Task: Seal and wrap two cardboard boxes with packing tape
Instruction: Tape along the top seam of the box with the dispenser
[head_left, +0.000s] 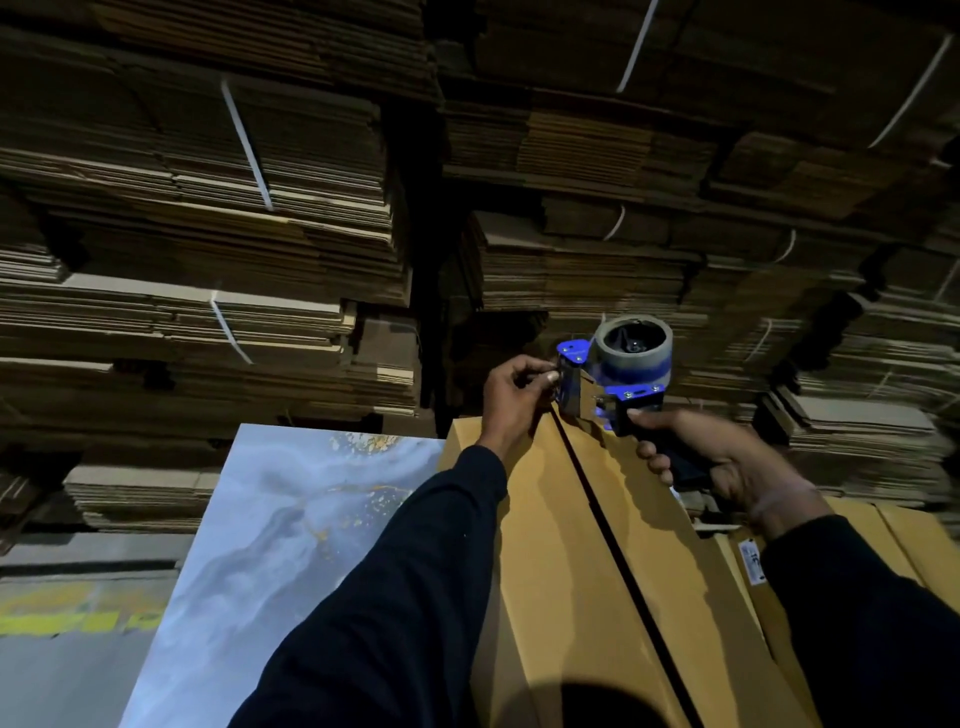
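Observation:
A tan cardboard box (587, 561) lies in front of me with a dark seam running down between its closed top flaps. Over its far end I hold a blue tape dispenser (618, 379) carrying a roll of clear packing tape (632, 347). My right hand (727, 462) grips the dispenser's black handle. At the dispenser's front edge, my left hand (517, 397) pinches something between thumb and fingers, apparently the tape's loose end. A second tan box (893, 540) with a white label sits to the right, partly hidden by my right sleeve.
A marbled blue-grey panel (291, 545) leans or lies left of the box. Tall stacks of flattened cardboard (208, 218) bound with white straps fill the whole background. Grey floor with a yellow marking (67, 621) shows at lower left.

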